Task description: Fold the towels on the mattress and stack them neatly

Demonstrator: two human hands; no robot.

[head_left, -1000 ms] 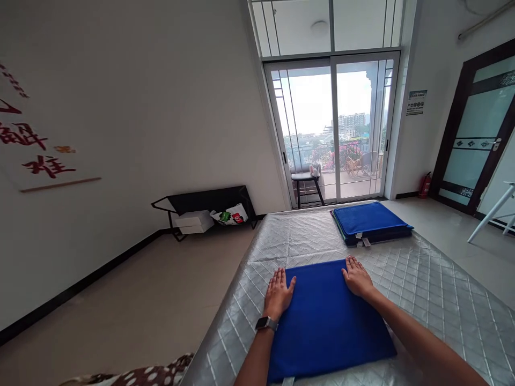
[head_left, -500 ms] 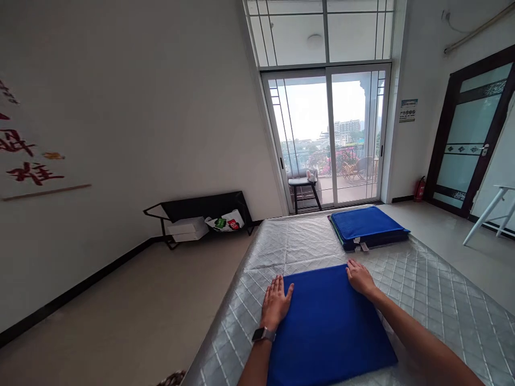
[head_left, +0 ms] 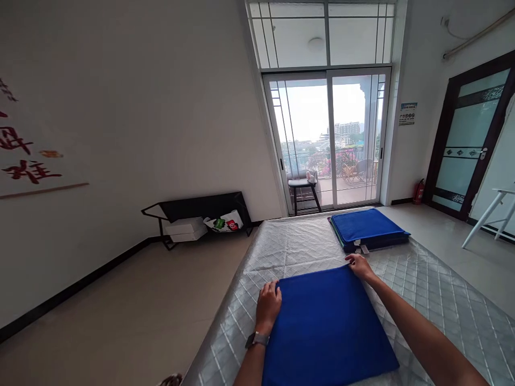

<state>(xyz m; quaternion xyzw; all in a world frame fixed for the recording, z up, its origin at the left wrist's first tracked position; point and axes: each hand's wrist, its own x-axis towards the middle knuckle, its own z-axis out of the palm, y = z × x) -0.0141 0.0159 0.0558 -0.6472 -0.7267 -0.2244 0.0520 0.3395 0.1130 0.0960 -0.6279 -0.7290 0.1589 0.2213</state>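
A flat blue fabric square lies before me on a silvery quilted cover. At its far left corner is my left hand, wearing a watch; the fingers curl down over the edge and the fingertips are partly hidden. My right hand pinches the far right corner between thumb and fingers. Just beyond that hand rests a stack of folded blue fabric pieces, with small white tags hanging at its near side.
Against the left wall stands a low black rack holding white boxes and a printed bag. Past the bed are a sliding glass door and a dark stool. A fire extinguisher and a white stool stand at right.
Both hands have gone from lying flat along the fabric's sides to curled fingers at its far corners. The fabric's far left corner has shifted slightly left.
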